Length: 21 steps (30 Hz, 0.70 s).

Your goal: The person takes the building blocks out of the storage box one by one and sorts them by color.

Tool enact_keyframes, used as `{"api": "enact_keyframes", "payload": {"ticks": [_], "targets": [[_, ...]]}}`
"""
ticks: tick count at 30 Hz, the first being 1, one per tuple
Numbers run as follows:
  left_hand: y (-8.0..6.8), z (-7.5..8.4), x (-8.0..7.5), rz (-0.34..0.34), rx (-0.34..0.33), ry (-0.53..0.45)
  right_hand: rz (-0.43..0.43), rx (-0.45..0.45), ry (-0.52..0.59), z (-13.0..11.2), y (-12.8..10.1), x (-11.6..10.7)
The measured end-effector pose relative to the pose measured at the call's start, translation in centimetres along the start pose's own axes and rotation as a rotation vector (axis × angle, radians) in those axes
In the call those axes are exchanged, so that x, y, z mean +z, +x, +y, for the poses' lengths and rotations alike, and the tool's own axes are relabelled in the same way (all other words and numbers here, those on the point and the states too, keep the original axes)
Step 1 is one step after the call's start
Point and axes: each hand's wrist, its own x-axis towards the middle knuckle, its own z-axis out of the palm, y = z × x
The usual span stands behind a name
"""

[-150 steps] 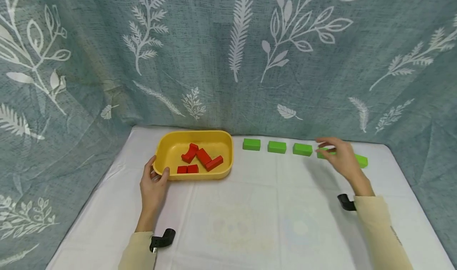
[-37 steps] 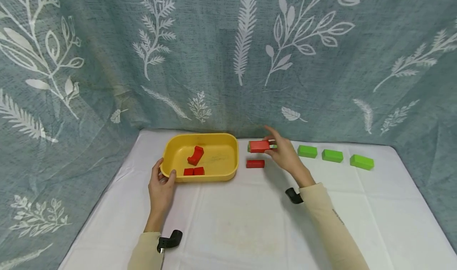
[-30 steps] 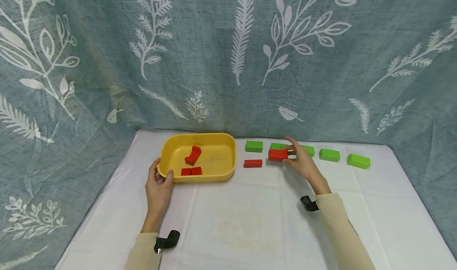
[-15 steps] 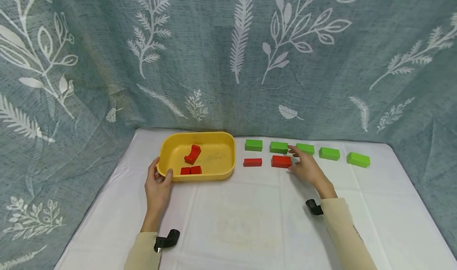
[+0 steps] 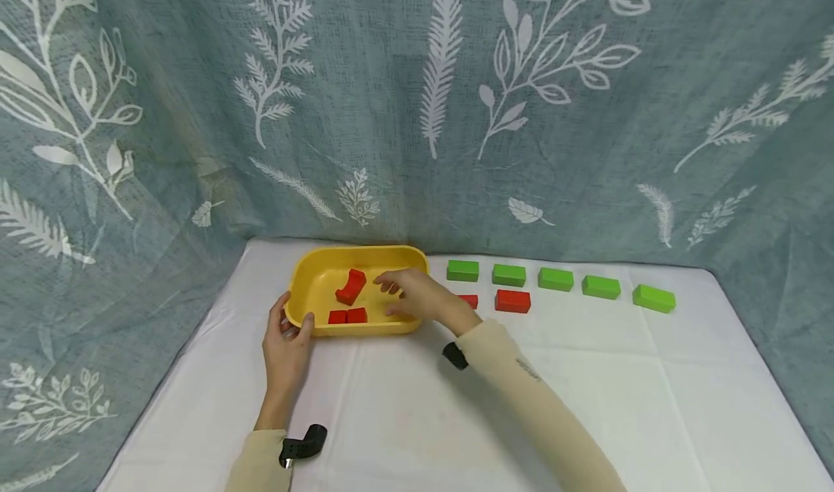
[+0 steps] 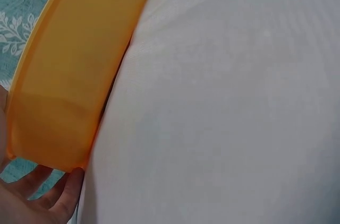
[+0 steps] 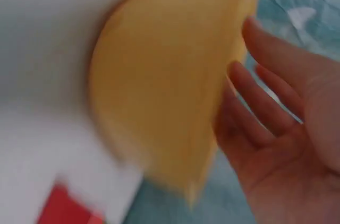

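A yellow plastic tray point(image 5: 365, 331) stands at the back left of the table. My left hand point(image 5: 284, 354) holds its front left corner, thumb on the front side and fingers round the left; the left wrist view shows fingertips point(image 6: 71, 187) against the tray wall. Inside lie a red notched block point(image 5: 352, 286) and two small red blocks point(image 5: 337, 317). Over the tray's right part hovers my right hand point(image 5: 423, 298), its fingers spread and holding nothing. Just right of the tray, a thin red block point(image 5: 470, 301) is partly covered by that hand. Farther right lies a larger red block point(image 5: 512, 302).
Several green blocks point(image 5: 556, 279) form a row along the table's back edge, the red blocks in front of the leftmost ones. White cloth point(image 5: 404, 405) covers the table. A patterned blue-green curtain point(image 5: 378, 101) hangs behind.
My right hand carried the larger red block right, set it before the second green block, let go, then moved left over the tray. The left hand has kept its hold.
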Motion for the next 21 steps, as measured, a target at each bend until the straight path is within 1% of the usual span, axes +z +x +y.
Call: {"api": "enact_keyframes", "payload": {"ticks": [2,4,6,9,11,14,17,21], "targets": [[-0.1,-0.1,0.2,0.000,0.004,-0.018,-0.075,0.008,0.007,-0.3,1.7,1.5],[-0.2,-0.2,0.4,-0.005,0.013,-0.035,-0.115,0.006,0.008,-0.4,2.9,2.7],[-0.3,-0.1,0.6,-0.012,0.025,-0.047,-0.131,0.013,-0.005,-0.4,3.6,3.5],[-0.2,0.0,0.8,-0.016,0.037,-0.055,-0.129,0.030,-0.045,-0.5,4.1,4.2],[-0.2,0.0,0.7,-0.016,0.039,-0.051,-0.118,0.042,-0.079,-0.5,4.3,4.3],[-0.1,0.0,0.6,-0.015,0.040,-0.045,-0.087,0.046,-0.072,-0.4,4.1,4.2],[-0.1,-0.1,0.4,-0.006,0.037,-0.041,-0.021,0.041,-0.008,-0.1,3.2,3.4],[-0.1,-0.1,0.0,0.014,0.028,-0.031,0.073,0.060,0.131,0.9,1.0,1.4]]}}
